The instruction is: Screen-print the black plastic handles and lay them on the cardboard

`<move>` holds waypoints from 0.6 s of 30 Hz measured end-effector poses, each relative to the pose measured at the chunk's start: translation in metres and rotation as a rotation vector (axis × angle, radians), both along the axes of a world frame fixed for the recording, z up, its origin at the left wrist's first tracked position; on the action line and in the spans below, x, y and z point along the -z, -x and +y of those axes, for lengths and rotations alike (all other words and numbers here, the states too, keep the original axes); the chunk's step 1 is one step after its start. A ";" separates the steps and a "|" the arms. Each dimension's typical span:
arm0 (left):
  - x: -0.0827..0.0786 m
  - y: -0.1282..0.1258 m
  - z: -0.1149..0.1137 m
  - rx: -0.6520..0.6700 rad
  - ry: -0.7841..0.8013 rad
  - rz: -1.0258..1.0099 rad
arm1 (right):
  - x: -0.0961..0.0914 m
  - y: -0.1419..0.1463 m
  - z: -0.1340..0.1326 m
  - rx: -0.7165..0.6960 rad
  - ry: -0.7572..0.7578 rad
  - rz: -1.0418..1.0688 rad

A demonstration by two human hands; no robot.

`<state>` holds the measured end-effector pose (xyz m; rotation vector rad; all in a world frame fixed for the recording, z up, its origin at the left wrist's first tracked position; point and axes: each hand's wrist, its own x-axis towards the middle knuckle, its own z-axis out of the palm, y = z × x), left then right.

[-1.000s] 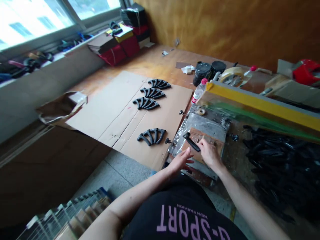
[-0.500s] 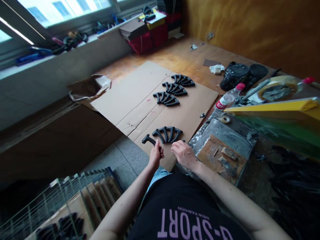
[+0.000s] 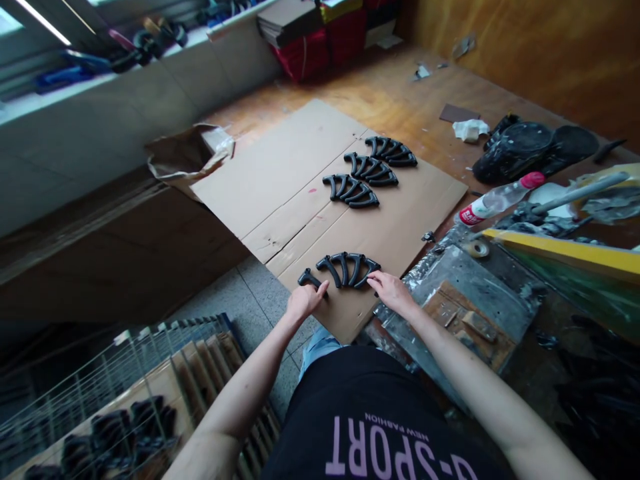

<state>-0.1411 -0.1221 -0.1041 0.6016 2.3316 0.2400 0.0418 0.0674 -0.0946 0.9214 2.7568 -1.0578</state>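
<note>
A fan-shaped row of several black curved handle-like parts [image 3: 343, 270] lies on a flat cardboard sheet [image 3: 280, 157], near its front corner. At the row's left end is one more black curved part [image 3: 311, 277] with a wider head. My left hand [image 3: 305, 301] is closed round the lower end of that part, thumb on top. My right hand [image 3: 393, 291] pinches the tail of the rightmost part [image 3: 369, 270] in the row. Farther back on the cardboard, black parts lie in three more fans [image 3: 353, 191].
To the right, a plastic bottle with a red cap [image 3: 495, 199] leans by a grey board [image 3: 450, 267] and a yellow-edged panel [image 3: 565, 252]. Black containers [image 3: 525, 150] stand behind. At lower left is a wire rack [image 3: 145, 373] with black parts. An open carton [image 3: 187, 153] adjoins the cardboard.
My left hand has turned palm-down over the leftmost part, which sits closer to the row. The fingers of my right hand have reached the rightmost part. The camera view has shifted.
</note>
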 end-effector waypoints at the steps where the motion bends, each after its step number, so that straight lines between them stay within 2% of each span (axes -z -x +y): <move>1: 0.000 -0.002 -0.001 0.046 0.032 0.063 | 0.000 0.002 0.000 0.011 0.027 0.006; 5: 0.004 -0.009 0.005 0.089 0.072 0.130 | 0.000 0.013 0.000 0.038 0.049 -0.002; 7: 0.005 -0.002 0.016 0.105 0.080 0.129 | 0.000 0.020 -0.001 0.050 0.048 -0.021; 10: 0.001 0.028 0.040 0.154 0.069 0.112 | 0.002 0.034 -0.006 0.054 0.073 -0.028; 15: -0.013 0.088 0.075 0.292 0.032 0.067 | 0.008 0.051 -0.016 0.048 0.119 -0.038; 18: -0.019 0.096 0.076 0.339 0.040 0.063 | 0.012 0.052 -0.018 0.030 0.118 -0.027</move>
